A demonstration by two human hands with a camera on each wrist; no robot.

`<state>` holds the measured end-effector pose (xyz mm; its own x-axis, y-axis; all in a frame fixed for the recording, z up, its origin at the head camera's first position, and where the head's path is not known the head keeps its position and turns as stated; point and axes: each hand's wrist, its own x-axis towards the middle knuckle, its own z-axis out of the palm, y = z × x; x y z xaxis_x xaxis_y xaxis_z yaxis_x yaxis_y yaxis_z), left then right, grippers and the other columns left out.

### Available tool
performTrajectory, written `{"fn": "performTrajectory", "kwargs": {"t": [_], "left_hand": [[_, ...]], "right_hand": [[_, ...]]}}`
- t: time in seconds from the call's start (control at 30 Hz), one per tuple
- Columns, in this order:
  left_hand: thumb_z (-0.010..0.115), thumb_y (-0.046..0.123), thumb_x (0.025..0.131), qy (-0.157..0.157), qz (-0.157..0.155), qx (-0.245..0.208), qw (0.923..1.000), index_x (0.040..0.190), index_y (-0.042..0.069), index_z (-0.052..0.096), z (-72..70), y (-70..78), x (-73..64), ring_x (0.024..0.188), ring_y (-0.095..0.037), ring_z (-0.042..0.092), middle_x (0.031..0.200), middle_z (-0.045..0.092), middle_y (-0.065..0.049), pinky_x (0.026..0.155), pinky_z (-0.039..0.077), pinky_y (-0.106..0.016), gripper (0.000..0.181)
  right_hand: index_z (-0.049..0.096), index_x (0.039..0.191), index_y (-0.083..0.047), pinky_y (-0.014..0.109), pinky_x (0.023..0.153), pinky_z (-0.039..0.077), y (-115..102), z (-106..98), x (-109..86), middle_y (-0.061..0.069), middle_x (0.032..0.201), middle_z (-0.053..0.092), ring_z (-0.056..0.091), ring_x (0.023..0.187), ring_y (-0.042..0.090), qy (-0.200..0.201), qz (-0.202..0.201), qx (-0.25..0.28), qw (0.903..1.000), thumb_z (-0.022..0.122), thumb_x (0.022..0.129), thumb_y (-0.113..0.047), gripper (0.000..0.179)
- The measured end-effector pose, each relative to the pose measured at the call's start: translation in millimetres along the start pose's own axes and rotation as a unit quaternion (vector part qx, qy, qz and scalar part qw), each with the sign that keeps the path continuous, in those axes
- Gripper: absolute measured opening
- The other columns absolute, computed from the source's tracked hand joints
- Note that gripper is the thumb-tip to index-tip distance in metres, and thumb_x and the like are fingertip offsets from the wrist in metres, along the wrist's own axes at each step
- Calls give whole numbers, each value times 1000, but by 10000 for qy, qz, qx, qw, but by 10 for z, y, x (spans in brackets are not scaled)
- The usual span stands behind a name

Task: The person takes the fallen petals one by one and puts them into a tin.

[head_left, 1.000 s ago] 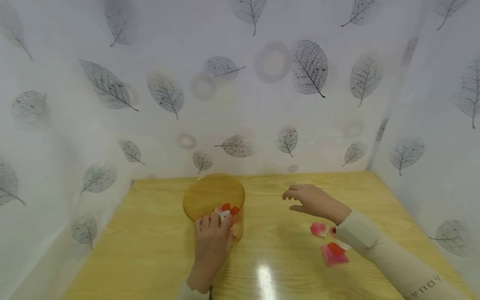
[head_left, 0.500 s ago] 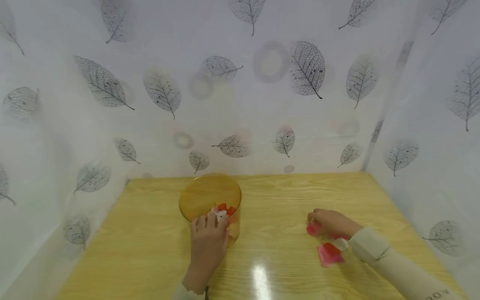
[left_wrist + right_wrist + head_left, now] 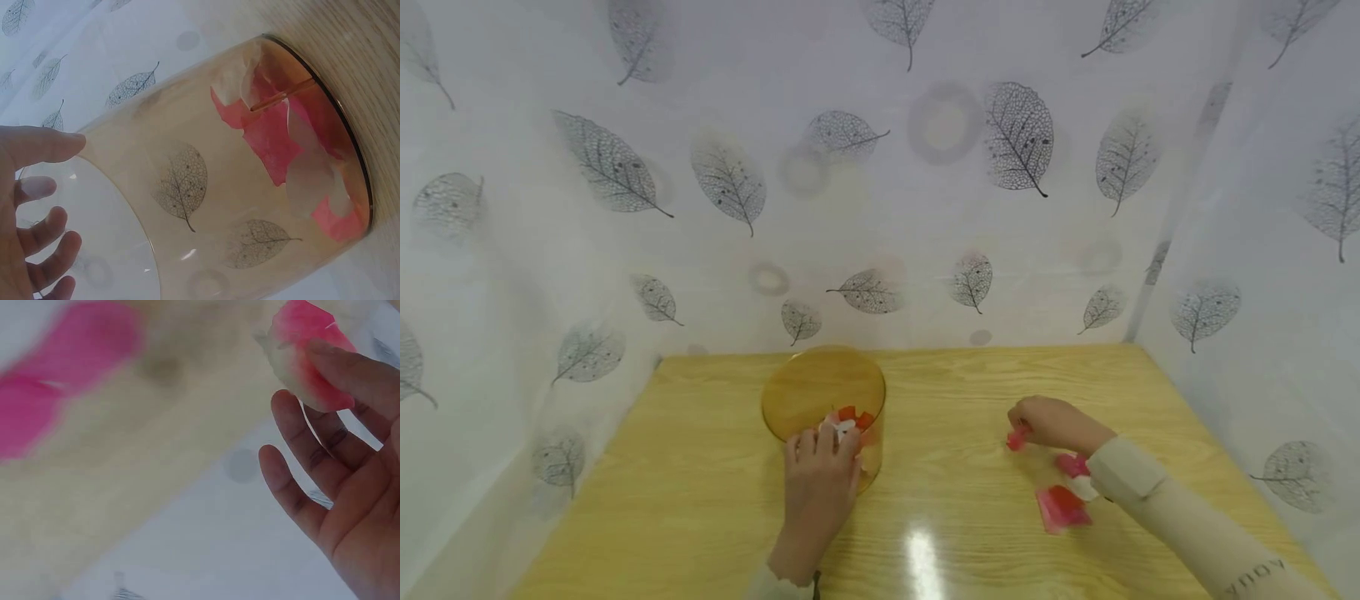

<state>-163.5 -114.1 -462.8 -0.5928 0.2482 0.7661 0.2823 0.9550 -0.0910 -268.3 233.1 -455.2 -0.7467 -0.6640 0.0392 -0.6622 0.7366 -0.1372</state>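
Note:
My left hand (image 3: 818, 483) grips the near rim of a clear amber container (image 3: 823, 379), its thumb and curled fingers at the rim in the left wrist view. Pink, red and white petals (image 3: 272, 147) lie at the bottom of that container, seen through its wall. Over the right part of the table my right hand (image 3: 1060, 423) pinches a pink petal (image 3: 1017, 438) with a pale base between thumb and fingers. Below that hand, a pink petal (image 3: 1072, 465), a white petal (image 3: 1084, 487) and a red-and-pink petal pile (image 3: 1060, 510) lie on the tabletop.
The light wood table (image 3: 955, 467) is bordered behind and at both sides by a whitish curtain (image 3: 887, 192) printed with leaves. A bright light reflection shows near the table's front. The container stands left of the middle, towards the back.
My right hand came down to the petals on the right, took hold of a pink one and lifted it slightly. The left hand stays at the container's rim.

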Motion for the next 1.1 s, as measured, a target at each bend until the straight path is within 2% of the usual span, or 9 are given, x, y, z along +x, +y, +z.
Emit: {"fn": "performTrajectory", "kwargs": {"t": [0.13, 0.27, 0.4, 0.5, 0.6, 0.8, 0.93, 1.1], "left_hand": [[86, 24, 59, -31, -13, 24, 10000, 91, 17, 54, -12, 8, 6, 75, -27, 53, 89, 59, -10, 72, 44, -42, 45], [86, 25, 59, -101, -32, 75, 9999, 90, 18, 54, -26, 8, 13, 75, -27, 54, 91, 60, -10, 73, 44, -42, 45], [86, 27, 59, -159, -37, 89, 9998, 91, 18, 54, -31, 15, 13, 75, -26, 54, 93, 60, -10, 74, 45, -43, 46], [86, 28, 60, -176, -37, 144, 9997, 92, 18, 55, -33, 20, 18, 75, -26, 54, 92, 60, -9, 75, 45, -43, 46], [84, 30, 62, -178, -29, 232, 9996, 94, 19, 57, -41, 25, 29, 74, -26, 53, 91, 59, -8, 75, 45, -43, 44], [82, 31, 64, -225, 21, 273, 9994, 95, 19, 55, -45, 26, 22, 74, -26, 51, 86, 54, -7, 74, 41, -42, 43], [83, 31, 64, -190, 63, 304, 9993, 95, 19, 56, -39, 20, 16, 74, -25, 51, 86, 55, -7, 73, 42, -42, 43], [84, 31, 61, -136, 49, 262, 9996, 93, 19, 56, -29, 17, 13, 74, -26, 53, 85, 55, -7, 73, 44, -42, 44]], "right_hand": [[54, 66, -15, 20, 54, 35, -252, -342, 281, -7, 63, 47, 37, 58, 4, 637, -427, -319, 9965, 76, 74, -8, 24], [61, 74, -15, 25, 60, 44, -631, -654, 616, -5, 71, 58, 49, 62, 7, 1389, -885, -422, 9854, 76, 76, -13, 15], [66, 81, -14, 29, 68, 50, -1026, -815, 931, -3, 78, 65, 60, 70, 11, 1926, -1403, -314, 9707, 75, 78, -16, 9], [66, 83, -13, 29, 72, 51, -1302, -848, 1121, -2, 80, 66, 61, 72, 12, 2134, -1755, -259, 9607, 74, 79, -16, 9], [66, 82, -14, 28, 73, 50, -1528, -821, 1271, -3, 80, 65, 60, 72, 12, 2091, -1964, -313, 9575, 72, 81, -19, 8], [65, 84, -16, 27, 70, 45, -1766, -698, 1423, -2, 82, 65, 57, 72, 11, 1227, -1998, -618, 9702, 69, 84, -22, 8], [65, 86, -15, 28, 71, 45, -1755, -678, 1395, -1, 84, 65, 57, 74, 11, 1045, -1927, -703, 9731, 69, 85, -23, 8], [66, 87, -14, 30, 73, 45, -1591, -743, 1187, -3, 85, 64, 59, 79, 11, 1280, -1858, -631, 9722, 69, 84, -21, 9]]}}
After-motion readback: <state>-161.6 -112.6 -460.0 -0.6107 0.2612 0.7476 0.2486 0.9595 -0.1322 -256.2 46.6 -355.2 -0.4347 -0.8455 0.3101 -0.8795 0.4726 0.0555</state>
